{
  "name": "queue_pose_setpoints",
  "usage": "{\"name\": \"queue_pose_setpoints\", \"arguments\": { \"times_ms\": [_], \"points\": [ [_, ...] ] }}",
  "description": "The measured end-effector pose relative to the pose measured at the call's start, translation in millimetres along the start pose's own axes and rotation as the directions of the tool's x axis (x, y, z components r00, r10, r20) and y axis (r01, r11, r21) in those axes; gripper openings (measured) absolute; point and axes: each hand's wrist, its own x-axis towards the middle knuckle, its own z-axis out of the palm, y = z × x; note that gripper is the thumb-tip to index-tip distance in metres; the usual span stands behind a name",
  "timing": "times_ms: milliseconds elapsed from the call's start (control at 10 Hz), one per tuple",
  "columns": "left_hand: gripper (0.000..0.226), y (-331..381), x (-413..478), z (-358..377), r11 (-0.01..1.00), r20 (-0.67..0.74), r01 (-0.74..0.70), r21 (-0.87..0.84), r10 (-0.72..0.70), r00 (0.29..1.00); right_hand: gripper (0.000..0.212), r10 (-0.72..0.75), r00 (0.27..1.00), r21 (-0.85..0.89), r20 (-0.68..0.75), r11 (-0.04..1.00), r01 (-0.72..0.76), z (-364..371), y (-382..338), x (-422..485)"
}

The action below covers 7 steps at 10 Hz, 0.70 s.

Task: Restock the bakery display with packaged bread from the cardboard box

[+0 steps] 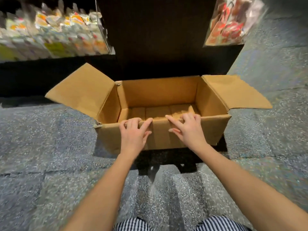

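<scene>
**Both hands on the near rim of the open box**

Striped cloth (133,225) at the bottom edge sits closest to us, and from either side of it our two bare forearms reach forward over the speckled grey floor (41,139).

Our left hand (134,132) is on the near wall of the cardboard box (160,90). Its fingers are hooked over the top edge, the forefinger lies along the rim, and the thumb presses the outer face, so the grip is clamped on the cardboard. Our right hand (186,129) mirrors it just beside. Its fingers are curled over the same rim, the forefinger points left along the edge, and the thumb is on the outside, so this grip is closed on the box too. The two hands are near each other but apart.

The box stands open, with its left flap (83,92) and right flap (233,92) spread outward. Inside, only the brown bottom panels show. A dark shadow lies under the near wall, and we cannot tell whether the box rests on the floor or is raised off it.

Behind the box rises the dark base of the display (158,39). Blurred packets (50,35) with orange and yellow labels fill the shelf at upper left. Red-printed bags (230,22) sit at upper right, well apart from the box.
</scene>
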Motion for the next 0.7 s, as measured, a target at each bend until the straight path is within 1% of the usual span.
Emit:
{"name": "queue_pose_setpoints", "arguments": {
  "times_ms": [100, 200, 300, 400, 500, 600, 700],
  "points": [
    [0.052, -10, -8, 40, 1.000, -0.033, -0.004, -0.011, 0.003, 0.999, 0.057, -0.024, 0.998, -0.015, -0.057, 1.000, 0.023, 43, 5, -11],
    [0.058, -22, -4, 65, 0.999, -0.010, -0.038, -0.023, 0.038, 0.999, 0.055, -0.010, 0.992, -0.019, -0.122, 1.000, 0.008, 73, 7, -15],
    [0.063, -30, -4, 82, 0.999, 0.075, -0.037, -0.004, 0.037, 0.996, 0.055, -0.023, 0.990, -0.026, -0.137, 0.999, 0.020, 100, 9, -20],
    [0.065, -28, -7, 103, 0.992, 0.176, -0.120, -0.024, 0.123, 0.977, 0.058, -0.031, 0.996, -0.009, -0.084, 0.999, 0.030, 119, 18, -35],
    [0.065, -25, -7, 112, 0.983, 0.210, -0.183, -0.020, 0.183, 0.960, 0.058, -0.021, 0.999, -0.007, -0.029, 1.000, 0.021, 124, 25, -44],
    [0.062, -32, -5, 109, 0.979, 0.264, -0.194, -0.063, 0.203, 0.943, 0.056, -0.059, 0.994, -0.018, 0.087, 0.998, 0.061, 113, 28, -42],
    [0.059, -33, 4, 90, 0.984, 0.366, -0.151, -0.099, 0.177, 0.914, 0.061, -0.008, 0.976, -0.001, 0.219, 1.000, 0.008, 97, 26, -38]
  ]
}}
